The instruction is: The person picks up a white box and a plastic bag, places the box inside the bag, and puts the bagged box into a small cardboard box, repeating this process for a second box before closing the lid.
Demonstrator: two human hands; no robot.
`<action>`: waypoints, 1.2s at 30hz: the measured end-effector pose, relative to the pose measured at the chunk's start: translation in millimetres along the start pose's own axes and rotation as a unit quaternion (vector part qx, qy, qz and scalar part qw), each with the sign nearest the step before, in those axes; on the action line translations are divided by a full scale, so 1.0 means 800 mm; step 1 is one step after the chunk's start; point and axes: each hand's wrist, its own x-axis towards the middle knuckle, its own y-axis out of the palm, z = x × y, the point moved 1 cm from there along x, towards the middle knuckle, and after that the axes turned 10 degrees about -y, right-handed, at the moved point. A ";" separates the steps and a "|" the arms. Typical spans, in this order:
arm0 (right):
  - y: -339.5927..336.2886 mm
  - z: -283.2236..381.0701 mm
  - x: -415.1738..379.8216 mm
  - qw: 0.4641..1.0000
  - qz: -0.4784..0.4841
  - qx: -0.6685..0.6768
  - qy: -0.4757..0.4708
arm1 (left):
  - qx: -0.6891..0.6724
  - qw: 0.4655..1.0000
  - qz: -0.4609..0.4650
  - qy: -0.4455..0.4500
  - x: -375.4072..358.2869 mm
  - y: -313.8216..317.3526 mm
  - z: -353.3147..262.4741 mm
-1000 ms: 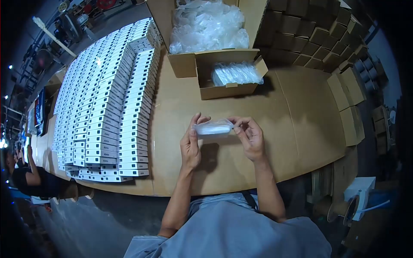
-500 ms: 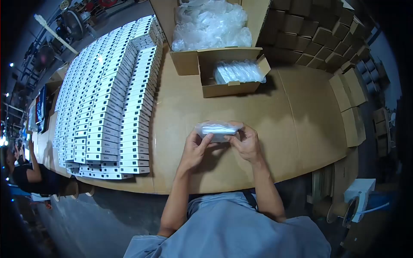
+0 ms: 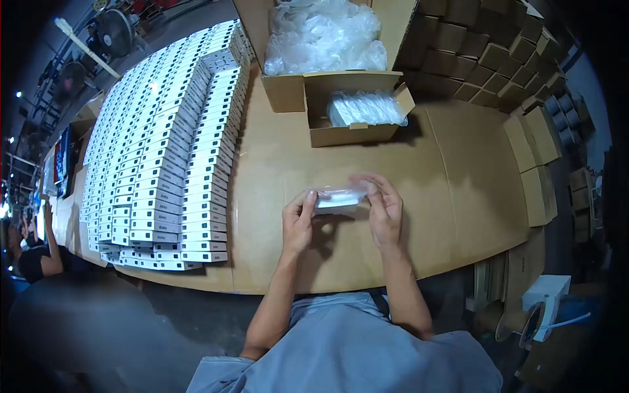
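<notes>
Above the cardboard-covered tabletop, a small white item in a clear plastic bag (image 3: 337,198) is held between my two hands. My left hand (image 3: 298,221) pinches its left end between thumb and fingers. At the other end, my right hand (image 3: 386,211) grips the film with thumb and fingertips, slightly blurred by motion. What exactly lies inside the wrapping is too small to tell. Beyond my hands stands an open small carton (image 3: 350,136), and in it lies a row of clear-wrapped packets (image 3: 367,109).
To the left, many white boxes (image 3: 157,170) are stacked in rows. A large carton of crumpled clear plastic bags (image 3: 324,39) stands behind the small one. Brown boxes (image 3: 478,59) are piled at the back right. Far left, another person (image 3: 49,259) appears near a blurred grey shape (image 3: 85,321).
The bagged item has turned narrower between my hands. My right hand has opened upward and shifted slightly right, pulling at the film. A blurred grey shape has appeared at lower left.
</notes>
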 end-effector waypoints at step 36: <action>0.037 0.045 0.047 0.887 0.228 -0.336 -0.219 | 0.272 0.955 0.067 0.095 0.036 -0.036 -0.067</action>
